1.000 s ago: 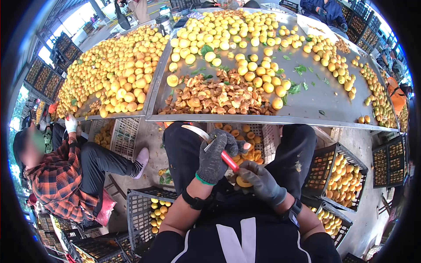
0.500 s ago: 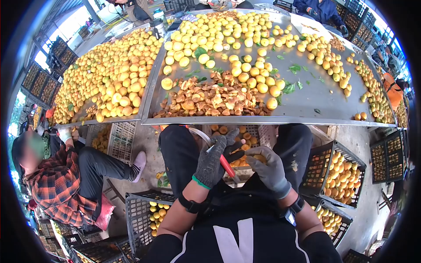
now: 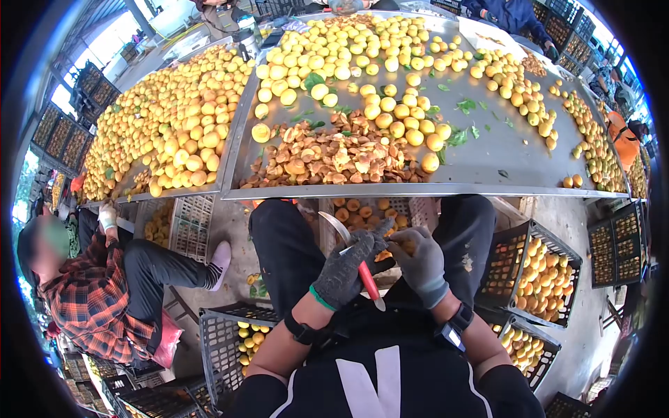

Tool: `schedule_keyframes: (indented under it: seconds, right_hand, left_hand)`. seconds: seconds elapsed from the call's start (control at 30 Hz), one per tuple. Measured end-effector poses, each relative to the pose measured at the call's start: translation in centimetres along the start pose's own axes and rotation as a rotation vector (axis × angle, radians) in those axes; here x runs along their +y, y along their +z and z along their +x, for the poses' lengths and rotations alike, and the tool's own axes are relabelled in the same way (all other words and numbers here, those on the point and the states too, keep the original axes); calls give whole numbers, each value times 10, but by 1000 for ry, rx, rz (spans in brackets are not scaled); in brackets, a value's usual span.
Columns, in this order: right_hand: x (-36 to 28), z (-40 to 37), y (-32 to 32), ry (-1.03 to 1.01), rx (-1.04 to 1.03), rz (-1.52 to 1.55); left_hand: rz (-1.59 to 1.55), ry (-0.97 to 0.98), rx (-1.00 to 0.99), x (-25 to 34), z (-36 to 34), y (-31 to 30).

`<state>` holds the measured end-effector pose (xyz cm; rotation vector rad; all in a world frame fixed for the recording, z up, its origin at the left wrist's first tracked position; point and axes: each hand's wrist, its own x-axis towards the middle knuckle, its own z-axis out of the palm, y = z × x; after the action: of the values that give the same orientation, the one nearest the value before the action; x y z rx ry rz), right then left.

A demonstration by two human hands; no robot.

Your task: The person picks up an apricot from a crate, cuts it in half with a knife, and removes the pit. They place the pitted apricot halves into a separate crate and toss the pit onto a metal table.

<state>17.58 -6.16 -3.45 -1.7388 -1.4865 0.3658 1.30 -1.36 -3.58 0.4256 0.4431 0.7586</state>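
My left hand (image 3: 346,268), in a dark grey glove with a green cuff, is closed on a curved knife (image 3: 366,279) with a red handle; its blade points up and to the left. My right hand (image 3: 421,263), in a lighter grey glove, has its fingers curled round a small orange-yellow fruit (image 3: 408,246), mostly hidden by the fingers. The two hands are close together above my lap. In front of them, a heap of cut brown-orange pieces (image 3: 334,157) lies on the metal table (image 3: 488,167) beside whole yellow fruits (image 3: 411,125).
Below the hands stands a crate of fruit (image 3: 362,212) between my knees. Black crates (image 3: 523,275) with fruit are at the right, and another crate (image 3: 223,341) is at the left. A person in a checked shirt (image 3: 94,299) sits at the left. Others are across the table.
My left hand and the knife have moved right, closer to my right hand. My right hand has shifted slightly left, its fingers more curled round the fruit.
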Motion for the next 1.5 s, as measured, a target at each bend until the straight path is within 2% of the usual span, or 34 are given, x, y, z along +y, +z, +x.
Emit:
schedule_keyframes:
  seconds: [0.13, 0.2, 0.23, 0.3, 0.33, 0.4, 0.53, 0.63, 0.73, 0.8, 0.83, 0.87, 0.93, 0.97, 1.03, 1.1, 1.13, 1.2, 1.23, 1.3, 1.37, 1.4, 1.47, 1.5]
  right_hand:
    - [7, 1, 2, -7, -58, -15]
    - [10, 0, 4, 32, -108, -8]
    - [11, 0, 6, 32, -108, -9]
    - [13, 3, 9, -23, -98, -209]
    - [14, 7, 10, -24, -98, -208]
    - [20, 15, 9, -41, 30, -395]
    - [24, 24, 4, -51, 55, -346]
    - [22, 20, 1, 19, 20, -302]
    - [22, 18, -2, -26, 20, -297]
    - [27, 16, -12, 371, -260, 524]
    - [24, 18, -19, 447, -342, 696]
    - [22, 17, -22, 446, -336, 693]
    - [18, 14, -24, 516, -321, 1066]
    - [15, 12, -28, 517, -322, 1065]
    - [9, 8, -34, 509, -498, 1112]
    - [7, 3, -25, 453, -453, 1019]
    - [8, 0, -19, 396, -409, 924]
    - [11, -3, -12, 384, -378, 938]
    - [11, -3, -11, 453, -361, 943]
    - [15, -6, -9, 521, -341, 947]
    - [23, -11, -8, 587, -443, 1067]
    - [18, -11, -9, 587, -446, 1067]
    - [5, -12, -12, 503, -275, 1101]
    - [7, -12, -10, 501, -271, 1101]
  left_hand:
    - [33, -16, 36, 0, -3, 3]
    - [279, -36, -6, 1, -6, 3]
    - [279, -36, -6, 2, -6, 7]
    - [358, -50, -20, 4, -9, 18]
    - [358, -48, -20, 2, -7, 11]
    - [118, -96, -71, -3, -1, 0]
    - [137, -58, -22, 0, -3, 10]
    - [89, -78, -42, 7, -4, 11]
    - [62, -186, 8, 18, -7, 9]
    - [-41, -165, -55, 19, -8, 0]
    - [-41, -169, -57, 21, -11, -1]
    - [-24, -171, -71, 25, -12, -3]
    - [-9, -170, -89, 27, -12, 0]
    - [-31, -125, -88, 27, -13, 4]
    - [-52, -81, -85, 25, -14, 8]
    - [46, -87, 43, 23, -14, 11]
    - [47, -88, 41, 21, -14, 7]
    - [239, -54, 142, 15, -13, -6]
    - [241, -53, 141, 14, -14, -10]
    - [-31, -11, 56, 14, -14, -15]
    - [-30, -6, 31, 17, -14, -14]
    - [-29, -2, 12, 18, -16, -13]
    - [-43, 27, -5, 19, -13, -4]
    - [-55, 54, -28, 19, -10, 0]
